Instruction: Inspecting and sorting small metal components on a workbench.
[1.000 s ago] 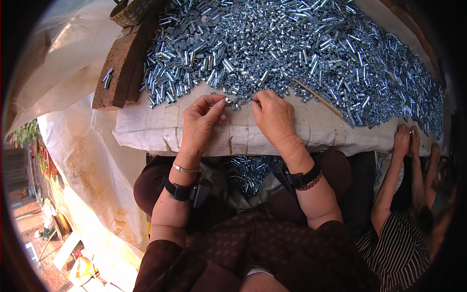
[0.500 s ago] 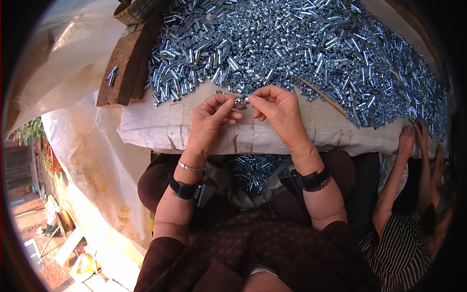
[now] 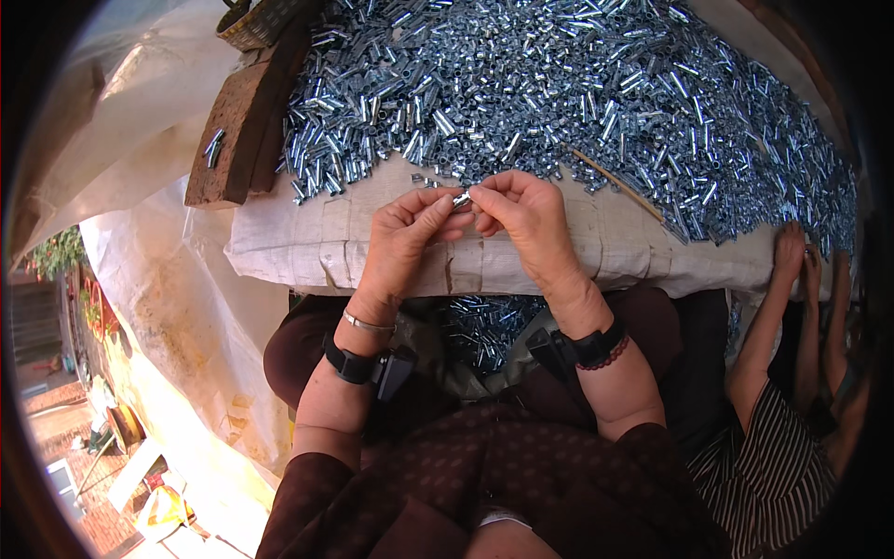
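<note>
A short shiny metal tube point(image 3: 461, 199) sits between my two hands, over the near edge of the cloth-covered work surface. My left hand point(image 3: 410, 231) pinches it between thumb and forefinger, with the other fingers curled. The thumb and forefinger of my right hand point(image 3: 529, 216) close on its right end, hiding part of it. Just beyond my fingertips spreads a wide heap of similar small metal tubes point(image 3: 503, 93), some longer, some ring-short. A few loose pieces lie on the pale cloth point(image 3: 307, 233) close to my fingers.
A thin wooden stick point(image 3: 615, 182) lies at the heap's near edge. Two tubes rest on a brick point(image 3: 228, 140) at the left, near a woven basket point(image 3: 251, 26). More tubes point(image 3: 489, 331) lie below, between my knees. Co-workers' hands point(image 3: 790, 247) reach into the heap at far right.
My right hand has moved slightly left and down, so its fingertips now meet the metal tube in my left hand. At the right, a co-worker's hand has reached farther toward the heap.
</note>
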Available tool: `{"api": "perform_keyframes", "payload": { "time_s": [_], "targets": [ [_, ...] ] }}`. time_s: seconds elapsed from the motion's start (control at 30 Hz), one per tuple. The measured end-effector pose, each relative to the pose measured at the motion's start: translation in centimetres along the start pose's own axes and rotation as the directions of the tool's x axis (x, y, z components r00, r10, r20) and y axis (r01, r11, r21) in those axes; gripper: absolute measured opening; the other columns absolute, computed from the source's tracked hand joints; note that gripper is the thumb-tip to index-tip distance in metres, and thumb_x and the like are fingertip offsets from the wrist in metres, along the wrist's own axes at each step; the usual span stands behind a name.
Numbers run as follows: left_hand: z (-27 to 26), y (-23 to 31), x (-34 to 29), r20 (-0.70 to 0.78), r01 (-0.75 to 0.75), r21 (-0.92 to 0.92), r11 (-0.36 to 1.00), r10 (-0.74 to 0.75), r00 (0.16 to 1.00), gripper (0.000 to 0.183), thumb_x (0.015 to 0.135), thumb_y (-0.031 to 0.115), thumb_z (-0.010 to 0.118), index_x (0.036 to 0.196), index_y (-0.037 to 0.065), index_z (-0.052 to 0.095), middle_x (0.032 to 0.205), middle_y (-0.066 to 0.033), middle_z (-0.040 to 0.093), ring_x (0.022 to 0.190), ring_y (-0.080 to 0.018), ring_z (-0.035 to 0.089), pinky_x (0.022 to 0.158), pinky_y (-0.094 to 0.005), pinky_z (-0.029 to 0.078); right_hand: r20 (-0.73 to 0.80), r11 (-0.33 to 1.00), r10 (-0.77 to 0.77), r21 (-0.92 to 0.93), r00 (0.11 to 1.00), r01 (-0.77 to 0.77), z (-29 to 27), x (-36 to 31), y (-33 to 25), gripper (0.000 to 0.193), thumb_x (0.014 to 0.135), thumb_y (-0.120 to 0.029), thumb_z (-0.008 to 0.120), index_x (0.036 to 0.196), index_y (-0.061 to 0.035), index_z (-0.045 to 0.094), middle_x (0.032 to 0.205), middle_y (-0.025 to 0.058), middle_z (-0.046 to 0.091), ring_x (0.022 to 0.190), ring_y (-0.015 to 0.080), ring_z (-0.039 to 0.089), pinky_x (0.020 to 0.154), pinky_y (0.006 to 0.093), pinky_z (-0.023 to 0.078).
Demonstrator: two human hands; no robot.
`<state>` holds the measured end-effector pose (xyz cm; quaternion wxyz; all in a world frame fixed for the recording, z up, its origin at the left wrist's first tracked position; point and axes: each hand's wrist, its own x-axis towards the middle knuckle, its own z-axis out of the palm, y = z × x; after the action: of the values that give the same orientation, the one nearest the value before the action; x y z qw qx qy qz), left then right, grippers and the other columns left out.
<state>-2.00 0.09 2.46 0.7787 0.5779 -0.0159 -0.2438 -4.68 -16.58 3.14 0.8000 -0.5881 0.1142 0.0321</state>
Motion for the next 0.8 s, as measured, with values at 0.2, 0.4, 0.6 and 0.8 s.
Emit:
{"api": "perform_keyframes", "payload": {
  "time_s": [0.2,0.4,0.6,0.8],
  "targets": [
    [-0.5,0.2,0.0,0.008,0.041,-0.087,0.995,-0.04,0.999,0.029,0.093,0.016,0.057,0.113,-0.005,0.058,0.101,-0.0135,0.067,0.09,-0.0153,0.066,0.076,-0.0221,0.054,0.042,0.998,-0.056,0.017,0.998,0.055,0.0,0.1,0.1,0.015,0.085,-0.012,0.065,0.09,0.0012,0.063,0.069,0.0022,0.062,0.059,0.0063,0.056,0.055,0.0193,0.045],
    [-0.7,0.3,-0.1,0.004,0.052,-0.13,0.99,-0.052,0.999,0.029,0.093,0.016,0.058,0.113,-0.005,0.058,0.1,-0.0146,0.067,0.089,-0.016,0.067,0.077,-0.022,0.054,0.087,0.995,-0.099,-0.02,0.991,0.101,0.1,0.2,0.1,0.014,0.085,-0.01,0.066,0.089,0.003,0.064,0.071,0.0037,0.064,0.058,0.006,0.057,0.052,0.0184,0.045],
    [-1.1,-0.1,0.0,-0.019,0.047,-0.122,0.991,-0.049,0.999,0.025,0.092,0.014,0.058,0.11,-0.005,0.06,0.099,-0.0132,0.067,0.086,-0.0156,0.067,0.075,-0.0228,0.055,0.057,0.993,-0.082,-0.075,0.995,0.086,0.5,0.1,0.5,0.015,0.086,-0.012,0.066,0.088,0.0028,0.065,0.067,0.0028,0.062,0.052,0.0054,0.054,0.046,0.0177,0.043],
    [-1.0,0.3,-0.5,0.019,0.035,-0.1,0.994,-0.034,0.999,0.024,0.092,0.012,0.059,0.109,-0.005,0.06,0.099,-0.0116,0.067,0.087,-0.0162,0.067,0.077,-0.0237,0.055,0.076,0.991,-0.045,-0.122,0.996,0.054,0.5,-0.5,-0.2,0.014,0.086,-0.012,0.065,0.089,0.002,0.065,0.068,0.0032,0.061,0.053,0.0061,0.053,0.049,0.0182,0.043]
  ]
}}
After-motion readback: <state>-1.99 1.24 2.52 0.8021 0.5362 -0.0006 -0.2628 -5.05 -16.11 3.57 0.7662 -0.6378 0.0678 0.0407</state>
